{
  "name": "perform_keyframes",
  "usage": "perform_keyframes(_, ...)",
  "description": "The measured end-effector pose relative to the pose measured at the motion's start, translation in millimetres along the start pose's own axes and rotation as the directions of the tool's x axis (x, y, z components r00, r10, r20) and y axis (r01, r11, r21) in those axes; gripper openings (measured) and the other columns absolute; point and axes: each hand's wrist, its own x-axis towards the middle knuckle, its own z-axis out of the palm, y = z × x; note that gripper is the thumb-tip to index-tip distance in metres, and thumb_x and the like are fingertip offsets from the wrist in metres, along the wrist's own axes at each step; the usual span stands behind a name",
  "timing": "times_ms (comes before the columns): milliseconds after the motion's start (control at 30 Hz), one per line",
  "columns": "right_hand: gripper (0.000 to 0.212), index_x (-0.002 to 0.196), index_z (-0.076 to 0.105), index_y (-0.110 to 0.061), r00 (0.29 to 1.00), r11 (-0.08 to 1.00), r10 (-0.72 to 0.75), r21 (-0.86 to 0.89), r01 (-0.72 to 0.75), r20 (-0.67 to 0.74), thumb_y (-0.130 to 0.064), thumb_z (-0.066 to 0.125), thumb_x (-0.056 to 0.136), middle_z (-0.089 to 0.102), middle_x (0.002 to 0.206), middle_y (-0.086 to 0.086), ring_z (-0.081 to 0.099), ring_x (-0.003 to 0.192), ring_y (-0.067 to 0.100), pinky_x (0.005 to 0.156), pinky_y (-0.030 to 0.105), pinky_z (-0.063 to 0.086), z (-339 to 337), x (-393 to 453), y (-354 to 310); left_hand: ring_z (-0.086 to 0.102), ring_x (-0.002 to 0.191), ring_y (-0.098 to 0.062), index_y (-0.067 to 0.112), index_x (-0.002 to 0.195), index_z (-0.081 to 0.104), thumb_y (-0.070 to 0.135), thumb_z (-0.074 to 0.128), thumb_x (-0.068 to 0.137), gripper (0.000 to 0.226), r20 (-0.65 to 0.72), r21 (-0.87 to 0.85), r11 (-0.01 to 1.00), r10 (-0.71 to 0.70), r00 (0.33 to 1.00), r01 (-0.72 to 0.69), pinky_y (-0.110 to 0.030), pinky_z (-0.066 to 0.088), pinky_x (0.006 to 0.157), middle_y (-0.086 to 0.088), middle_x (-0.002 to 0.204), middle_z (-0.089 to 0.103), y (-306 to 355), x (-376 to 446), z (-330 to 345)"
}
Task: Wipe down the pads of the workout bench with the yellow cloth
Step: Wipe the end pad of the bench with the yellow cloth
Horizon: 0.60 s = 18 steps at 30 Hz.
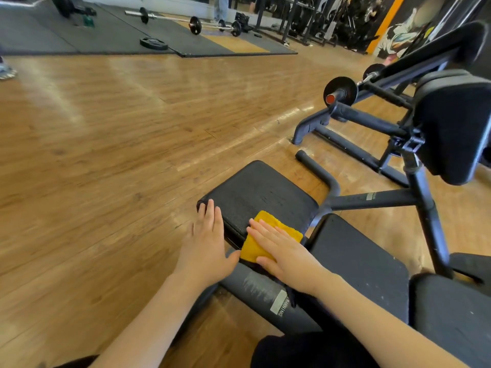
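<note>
Folded yellow terry cloth (268, 236) is seen lying on the near edge of the black, worn, square seat pad (259, 195) of the dark metal workout bench (372, 200), at about 5 o'clock on that pad. The cloth is thick, fuzzy in texture, mustard-yellow, and roughly square; its near corner hangs over the pad's edge. The right hand (284, 251) is laid flat on the cloth, fingers straight and together, nothing gripped. The left hand (206, 240) is pressed flat against the pad's corner at 8 o'clock, fingers extended, thumb spread toward the cloth. A second black rectangular pad (356, 264) is located at 4 o'clock from the cloth, just beside it. Scuffs are visible on both pads. Brown wooden plank floor (106, 142) is seen beneath.
</note>
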Motion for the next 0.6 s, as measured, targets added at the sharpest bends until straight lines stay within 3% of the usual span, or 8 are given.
perform_keyframes(100, 0.053, 0.146, 0.015, -0.023, 1.0, 0.988, 0.016, 0.152, -0.012, -0.023, -0.035, 0.033, 0.097, -0.001, 0.149, -0.018, -0.005, 0.139, -0.001, 0.113, 0.017, -0.005, -5.3, 7.4, 10.9, -0.022, 0.141, -0.023, 0.007, 0.147, -0.012, 0.047, 0.043, 0.09, 0.089, -0.005, -0.013, 1.0, 0.006, 1.0, -0.006, -0.039, 0.0, 0.117, -0.009, 0.154, -0.024, 1.7, -0.5, 1.9)
perform_keyframes(200, 0.049, 0.145, 0.021, -0.016, 0.974, 0.951, 0.219, 0.238, -0.198, -0.063, -0.015, 0.037, 0.099, 0.009, 0.155, -0.003, 0.005, 0.144, 0.012, 0.114, 0.022, 0.002, -13.5, 24.8, 51.4, -0.024, 0.141, -0.021, 0.007, 0.146, -0.014, 0.054, 0.038, 0.091, 0.09, -0.009, 0.0, 1.0, 0.006, 1.0, -0.006, -0.035, -0.005, 0.115, -0.008, 0.153, -0.025, 2.3, -2.0, 1.8)
perform_keyframes(300, 0.047, 0.145, 0.022, -0.014, 0.915, 0.891, 0.398, 0.261, -0.372, -0.057, -0.019, 0.033, 0.1, 0.012, 0.157, 0.002, 0.008, 0.145, 0.016, 0.116, 0.028, 0.005, -24.8, 48.2, 88.3, -0.026, 0.139, -0.02, 0.006, 0.145, -0.017, 0.065, 0.031, 0.088, 0.095, -0.003, 0.053, 0.998, -0.014, 1.0, 0.014, -0.033, -0.01, 0.112, -0.009, 0.152, -0.028, 5.6, -0.7, 2.4)
perform_keyframes(400, 0.052, 0.147, 0.017, -0.017, 0.875, 0.862, 0.482, 0.209, -0.462, -0.055, -0.033, 0.031, 0.1, 0.006, 0.158, 0.0, 0.003, 0.145, 0.015, 0.118, 0.037, 0.004, -22.7, 60.1, 80.6, -0.025, 0.14, -0.023, 0.004, 0.144, -0.019, 0.074, 0.028, 0.082, 0.105, -0.001, 0.09, 0.995, -0.035, 0.999, 0.035, -0.034, -0.01, 0.112, -0.012, 0.151, -0.029, 10.4, 2.2, 4.9)
perform_keyframes(500, 0.066, 0.148, 0.01, -0.022, 0.913, 0.904, 0.404, 0.179, -0.387, -0.064, -0.046, 0.039, 0.094, -0.001, 0.157, -0.006, -0.004, 0.145, 0.012, 0.117, 0.039, -0.001, -13.5, 37.0, 39.0, -0.024, 0.14, -0.027, 0.001, 0.142, -0.02, 0.081, 0.032, 0.073, 0.118, 0.006, 0.083, 0.995, -0.064, 0.998, 0.063, -0.037, -0.005, 0.115, -0.016, 0.15, -0.029, 15.7, 3.0, 8.8)
perform_keyframes(600, 0.066, 0.148, 0.009, -0.027, 0.965, 0.956, 0.255, 0.164, -0.241, -0.068, -0.045, 0.042, 0.093, -0.002, 0.156, -0.012, -0.01, 0.141, 0.004, 0.116, 0.032, -0.005, -1.8, 1.3, 5.5, -0.025, 0.14, -0.028, 0.0, 0.142, -0.022, 0.084, 0.041, 0.067, 0.128, 0.005, 0.064, 0.994, -0.089, 0.996, 0.089, -0.038, -0.004, 0.115, -0.017, 0.149, -0.031, 20.7, 5.7, 11.0)
